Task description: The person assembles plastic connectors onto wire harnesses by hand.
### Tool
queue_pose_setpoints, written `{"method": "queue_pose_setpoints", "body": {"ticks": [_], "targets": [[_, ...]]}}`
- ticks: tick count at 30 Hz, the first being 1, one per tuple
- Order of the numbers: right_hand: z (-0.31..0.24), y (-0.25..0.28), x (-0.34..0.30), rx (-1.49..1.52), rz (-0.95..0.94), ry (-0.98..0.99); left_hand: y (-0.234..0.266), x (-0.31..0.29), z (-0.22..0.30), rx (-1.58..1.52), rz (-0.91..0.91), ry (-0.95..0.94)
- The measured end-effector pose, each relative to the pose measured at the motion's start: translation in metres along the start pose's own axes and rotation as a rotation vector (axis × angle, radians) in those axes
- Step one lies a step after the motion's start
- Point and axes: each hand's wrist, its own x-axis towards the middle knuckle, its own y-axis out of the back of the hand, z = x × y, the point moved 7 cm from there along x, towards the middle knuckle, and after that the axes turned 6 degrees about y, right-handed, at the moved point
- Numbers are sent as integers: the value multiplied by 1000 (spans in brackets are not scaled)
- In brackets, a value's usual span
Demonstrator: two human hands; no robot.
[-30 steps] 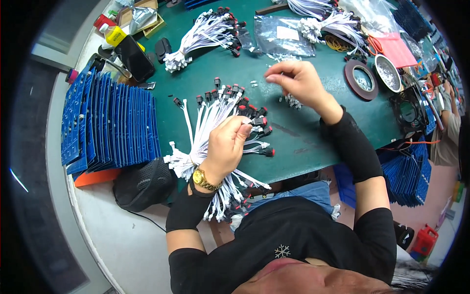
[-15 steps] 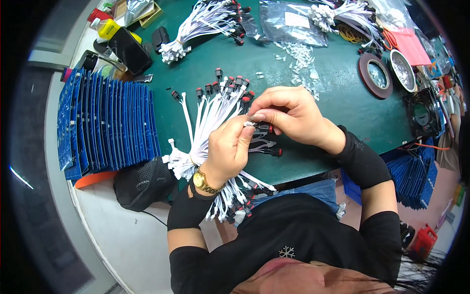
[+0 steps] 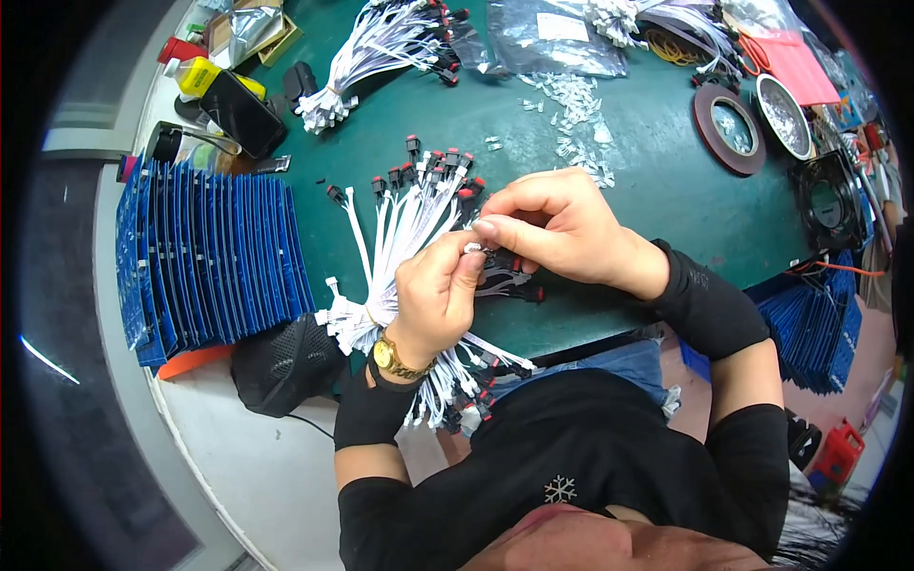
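Note:
My left hand (image 3: 436, 295), with a gold watch at its wrist, pinches a small white connector (image 3: 472, 247) between thumb and forefinger. Right beside it, my right hand (image 3: 566, 228) has its thumb and forefinger pressed together; whatever they hold is too small or hidden to name. Under and around the left hand lies a bundle of white cables (image 3: 405, 228) with black-and-red plugs at the far end and white connectors at the near end. More black-and-red plugs (image 3: 533, 294) stick out below the right hand. Cable ends also hang over the table's near edge.
Small clear plastic pieces (image 3: 576, 109) lie scattered beyond my hands. A row of blue circuit boards (image 3: 214, 257) stands at the left, near a phone (image 3: 243, 114). At the right are a tape roll (image 3: 729, 130), a bowl (image 3: 784, 116) and a black fan (image 3: 826, 202). Another cable bundle (image 3: 376, 52) lies at the back.
The right hand's fingertips have come slightly nearer the left hand's, and both stay pinched together. The whole view has shifted a little.

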Motion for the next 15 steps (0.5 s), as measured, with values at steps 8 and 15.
{"method": "queue_pose_setpoints", "body": {"ticks": [8, 15], "targets": [[-3, -5, -1, -13, -38, 140, 2, -4, -4, -19, 20, 18], [-1, -3, -2, -18, -17, 103, 1, -3, -5, -26, 8, 43]]}}
